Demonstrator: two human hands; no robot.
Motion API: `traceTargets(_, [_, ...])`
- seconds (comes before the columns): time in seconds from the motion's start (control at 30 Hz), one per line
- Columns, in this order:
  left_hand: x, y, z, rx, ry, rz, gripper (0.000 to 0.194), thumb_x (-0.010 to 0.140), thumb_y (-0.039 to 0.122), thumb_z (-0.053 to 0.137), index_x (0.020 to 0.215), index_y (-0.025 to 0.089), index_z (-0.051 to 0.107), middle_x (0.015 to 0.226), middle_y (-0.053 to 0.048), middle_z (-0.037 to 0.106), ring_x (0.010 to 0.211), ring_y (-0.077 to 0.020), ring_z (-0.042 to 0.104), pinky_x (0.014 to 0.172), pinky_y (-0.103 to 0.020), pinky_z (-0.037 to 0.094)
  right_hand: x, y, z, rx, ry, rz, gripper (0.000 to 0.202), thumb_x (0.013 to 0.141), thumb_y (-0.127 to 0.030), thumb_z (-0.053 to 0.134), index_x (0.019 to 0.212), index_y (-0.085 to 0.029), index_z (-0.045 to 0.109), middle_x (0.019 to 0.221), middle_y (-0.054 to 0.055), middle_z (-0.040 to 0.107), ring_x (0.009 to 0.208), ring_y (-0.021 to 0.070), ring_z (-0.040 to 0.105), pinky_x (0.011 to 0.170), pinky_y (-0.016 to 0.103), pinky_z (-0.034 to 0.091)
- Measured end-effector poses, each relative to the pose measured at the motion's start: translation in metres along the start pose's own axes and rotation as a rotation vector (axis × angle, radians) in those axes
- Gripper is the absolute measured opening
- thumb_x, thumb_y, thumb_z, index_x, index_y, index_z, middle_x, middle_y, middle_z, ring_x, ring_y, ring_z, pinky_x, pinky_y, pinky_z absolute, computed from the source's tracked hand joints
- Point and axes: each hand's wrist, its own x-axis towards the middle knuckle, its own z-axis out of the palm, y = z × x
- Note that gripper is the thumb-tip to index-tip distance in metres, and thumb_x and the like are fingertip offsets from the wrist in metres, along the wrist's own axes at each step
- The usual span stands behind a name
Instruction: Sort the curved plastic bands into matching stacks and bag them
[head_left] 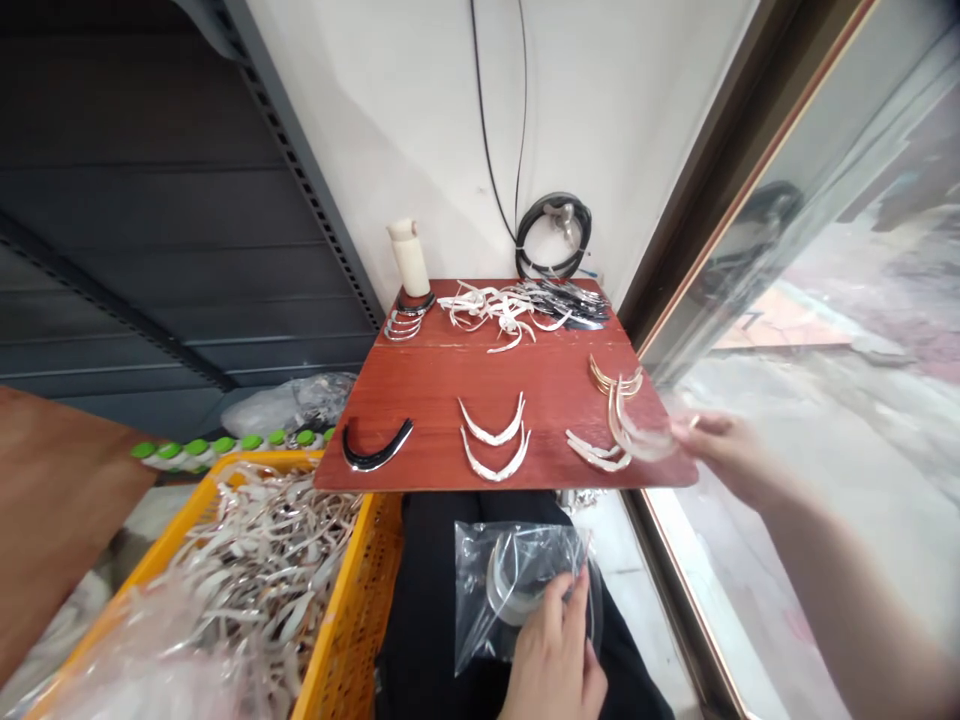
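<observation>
My left hand (556, 645) is closed on the edge of a clear plastic bag (480, 560) over my lap. Pale curved bands (506, 590) show inside the bag. At the table's right edge, my right hand (716, 450) pinches a pale curved strip (649, 440), smeared by motion. Beside that strip lie white curved strips (596, 455) and, behind them, gold curved strips (611, 378). Two white curved strips (495, 465) rest at the middle front of the red-brown table (435, 380). A black curved strip (375, 458) lies at its left.
At the table's back are a tangled white pile (499, 310), a black pile (574, 303), a cream bottle (409, 262) and a cable coil (525, 240). A yellow crate (349, 590) full of strips stands left, near green-capped bottles (251, 442). A glass door frame (735, 200) borders the right.
</observation>
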Motion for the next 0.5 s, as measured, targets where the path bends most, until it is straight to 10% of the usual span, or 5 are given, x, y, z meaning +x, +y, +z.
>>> traceTargets(0.23, [-0.004,0.007,-0.005,-0.018,0.041,-0.046,0.081,0.076,0.010,0.048,0.154,0.019,0.026,0.141,-0.015,0.048,0.117,-0.0260,0.060,0.096,-0.036,0.053,-0.106,0.077,-0.004,-0.066,-0.303,0.153,0.034,0.062,-0.048,0.084,0.076,-0.020,0.073,0.064,0.002,0.062,0.056,0.0152,0.054,0.055,0.028,0.045])
traceTargets(0.5, [-0.005,0.014,-0.008,0.015,0.088,-0.034,0.085,0.072,0.007,0.049,0.153,0.017,0.026,0.141,-0.016,0.047,0.119,-0.0268,0.059,0.096,-0.035,0.054,-0.123,0.101,0.030,-0.007,-0.503,0.310,0.040,0.060,-0.051,0.084,0.075,-0.016,0.071,0.060,0.000,0.060,0.054,0.0118,0.052,0.056,0.025,0.042])
